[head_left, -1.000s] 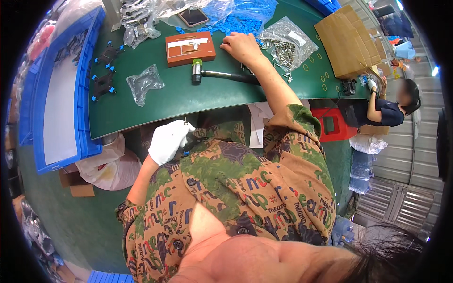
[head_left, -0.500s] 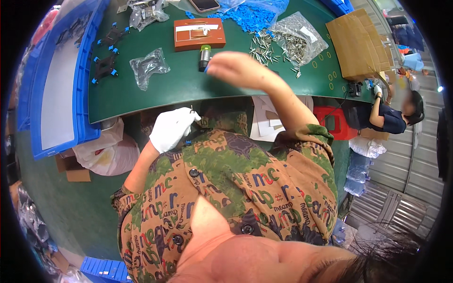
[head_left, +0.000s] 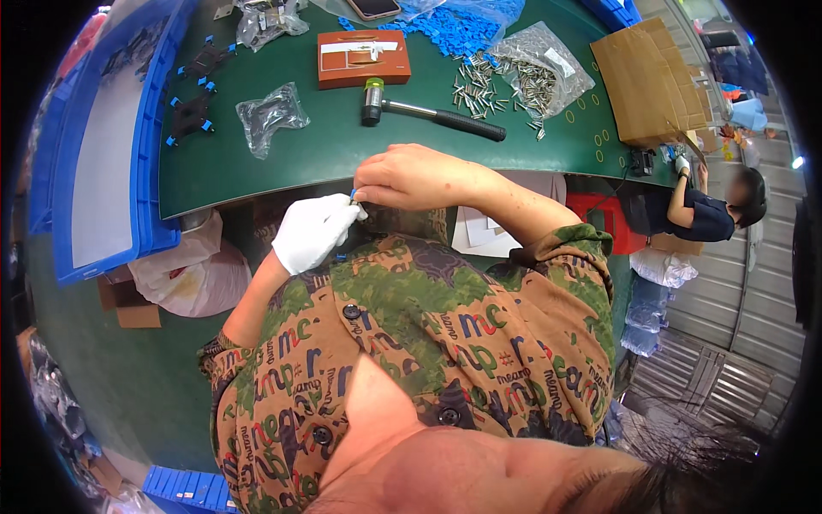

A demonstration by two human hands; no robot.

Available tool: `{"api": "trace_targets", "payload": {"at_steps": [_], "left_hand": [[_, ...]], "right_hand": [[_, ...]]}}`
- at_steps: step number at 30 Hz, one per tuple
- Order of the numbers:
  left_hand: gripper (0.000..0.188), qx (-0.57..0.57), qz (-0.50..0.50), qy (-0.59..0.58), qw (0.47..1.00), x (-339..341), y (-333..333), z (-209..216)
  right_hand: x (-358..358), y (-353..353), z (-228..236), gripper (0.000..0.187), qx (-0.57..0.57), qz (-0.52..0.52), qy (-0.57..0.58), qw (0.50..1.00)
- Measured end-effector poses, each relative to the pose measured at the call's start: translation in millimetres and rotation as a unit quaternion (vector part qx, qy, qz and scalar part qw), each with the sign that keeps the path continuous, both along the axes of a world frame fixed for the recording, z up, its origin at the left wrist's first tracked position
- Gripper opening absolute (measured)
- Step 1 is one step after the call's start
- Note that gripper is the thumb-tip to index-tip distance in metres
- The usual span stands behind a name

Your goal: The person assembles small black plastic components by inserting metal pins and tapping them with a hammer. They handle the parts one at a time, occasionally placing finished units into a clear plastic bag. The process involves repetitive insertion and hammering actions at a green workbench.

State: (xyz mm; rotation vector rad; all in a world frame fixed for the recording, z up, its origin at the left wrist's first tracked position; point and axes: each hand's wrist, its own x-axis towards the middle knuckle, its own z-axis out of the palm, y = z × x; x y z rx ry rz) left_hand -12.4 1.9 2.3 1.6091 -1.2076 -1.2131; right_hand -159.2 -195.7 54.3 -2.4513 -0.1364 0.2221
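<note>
My left hand, in a white glove, is closed in front of my shirt on a dark part with a blue end, mostly hidden by the glove. My bare right hand meets its fingertips, pinching a small blue piece. Beyond them on the green table lies a hammer with a black grip. Dark frames with blue corners rest at the left. Metal pins and a heap of small blue pieces lie farther back.
A red-brown box stands behind the hammer, and a clear-bagged part lies to its left. A blue crate flanks the table's left. At the right are a cardboard box and a co-worker.
My right hand has come down from over the hammer to my left fingertips, bringing the small blue piece. The hammer now shows whole. My left hand has hardly moved.
</note>
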Motion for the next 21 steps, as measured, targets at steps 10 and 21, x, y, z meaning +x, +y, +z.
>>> {"api": "trace_targets", "payload": {"at_steps": [10, 21], "left_hand": [[0.035, -0.051, -0.045, -0.062, 0.996, -1.7, 5.5, -14.5], [0.04, 0.021, -0.021, 0.064, 0.998, -2.0, 5.1, -12.6]], "right_hand": [[-7.5, 10.9, 0.4, 0.031, 0.016, -0.014, -0.004, 1.0], [4.3, -1.6, -7.2, 0.038, 0.231, -0.037, 0.216, 0.948]]}}
